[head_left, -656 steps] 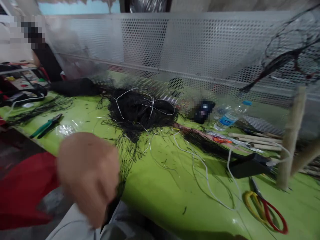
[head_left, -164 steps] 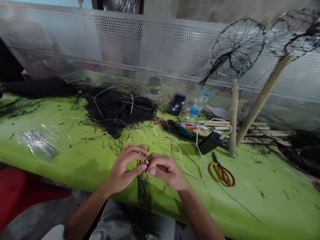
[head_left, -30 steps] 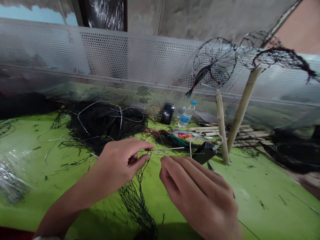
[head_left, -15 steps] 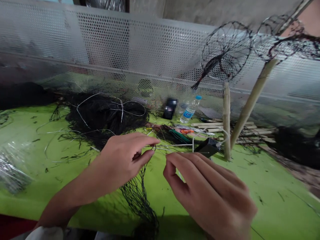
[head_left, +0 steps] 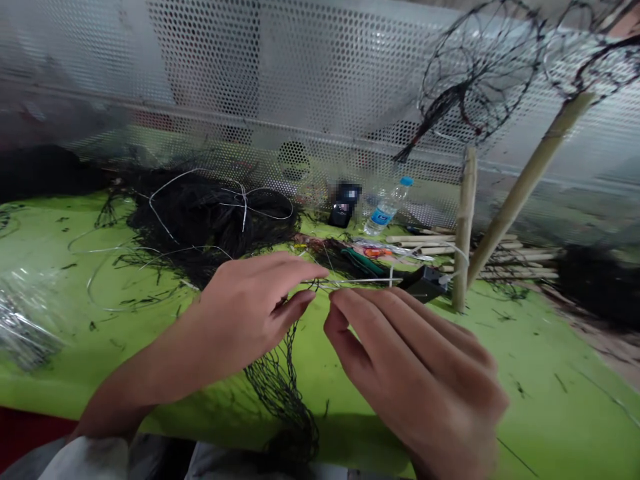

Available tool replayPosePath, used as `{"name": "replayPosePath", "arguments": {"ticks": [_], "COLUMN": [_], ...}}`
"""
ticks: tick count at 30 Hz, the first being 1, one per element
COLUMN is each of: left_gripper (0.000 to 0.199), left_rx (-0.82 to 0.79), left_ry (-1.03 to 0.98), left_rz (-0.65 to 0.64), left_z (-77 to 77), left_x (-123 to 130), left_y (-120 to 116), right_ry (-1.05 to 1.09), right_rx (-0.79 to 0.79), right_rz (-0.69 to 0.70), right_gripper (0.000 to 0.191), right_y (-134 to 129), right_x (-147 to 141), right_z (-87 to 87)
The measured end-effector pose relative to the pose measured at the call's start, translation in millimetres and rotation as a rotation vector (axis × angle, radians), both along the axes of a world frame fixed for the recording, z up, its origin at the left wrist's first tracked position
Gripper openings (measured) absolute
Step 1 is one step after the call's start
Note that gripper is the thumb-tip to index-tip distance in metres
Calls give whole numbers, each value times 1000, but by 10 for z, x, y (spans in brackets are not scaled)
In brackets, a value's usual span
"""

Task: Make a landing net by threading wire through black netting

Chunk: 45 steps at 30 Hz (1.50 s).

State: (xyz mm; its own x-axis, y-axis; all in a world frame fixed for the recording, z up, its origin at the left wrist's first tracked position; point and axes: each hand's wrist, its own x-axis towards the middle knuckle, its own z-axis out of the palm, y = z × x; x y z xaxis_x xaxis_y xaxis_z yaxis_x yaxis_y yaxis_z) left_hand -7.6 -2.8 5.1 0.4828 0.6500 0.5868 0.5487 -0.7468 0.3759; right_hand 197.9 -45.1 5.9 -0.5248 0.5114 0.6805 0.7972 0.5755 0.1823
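Note:
Near the middle, my left hand [head_left: 250, 313] pinches the top strands of a black net [head_left: 280, 393] between thumb and index finger. The net hangs down over the green table's near side. My right hand [head_left: 425, 367] is closed in a pinch on a thin wire [head_left: 373, 281] just right of the left fingertips. The two hands are close but apart. Wire runs from the left fingertips over the right fingers toward a small black block [head_left: 424, 283] beside an upright wooden stick.
Behind the hands lie a black net heap [head_left: 195, 213] with wire loops, a water bottle [head_left: 385, 210] and bamboo sticks [head_left: 530, 257]. Two posts [head_left: 464, 227] rise at the right, near a netted hoop [head_left: 480, 73]. Clear plastic [head_left: 25, 327] lies left on the green table [head_left: 550, 407].
The view has tilted slightly, so the background sits higher. My right hand's fingertips have come closer to my left hand's. Both hands keep their pinches.

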Motion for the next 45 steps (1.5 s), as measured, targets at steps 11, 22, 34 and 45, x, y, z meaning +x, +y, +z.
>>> {"name": "replayPosePath", "arguments": {"ticks": [11,22,34,45], "left_gripper": [19,15,16,19], "left_rx": [109,212,407,424], "left_ry": [-7,41,211,218], "left_rz": [-5,13,66,27], "left_z": [-42,-53,-82,-89], "left_x": [1,14,-34,-85], "left_y": [15,0,-80,-38], "right_ry": [-35,-24,152,184], "right_rx": [246,90,22,44], "right_rz": [-75,22,145,203], "right_gripper": [10,12,16,19], "right_y": [49,152,217,186], "right_x": [-130,14,65,53], "right_z": [3,65,76,89]}}
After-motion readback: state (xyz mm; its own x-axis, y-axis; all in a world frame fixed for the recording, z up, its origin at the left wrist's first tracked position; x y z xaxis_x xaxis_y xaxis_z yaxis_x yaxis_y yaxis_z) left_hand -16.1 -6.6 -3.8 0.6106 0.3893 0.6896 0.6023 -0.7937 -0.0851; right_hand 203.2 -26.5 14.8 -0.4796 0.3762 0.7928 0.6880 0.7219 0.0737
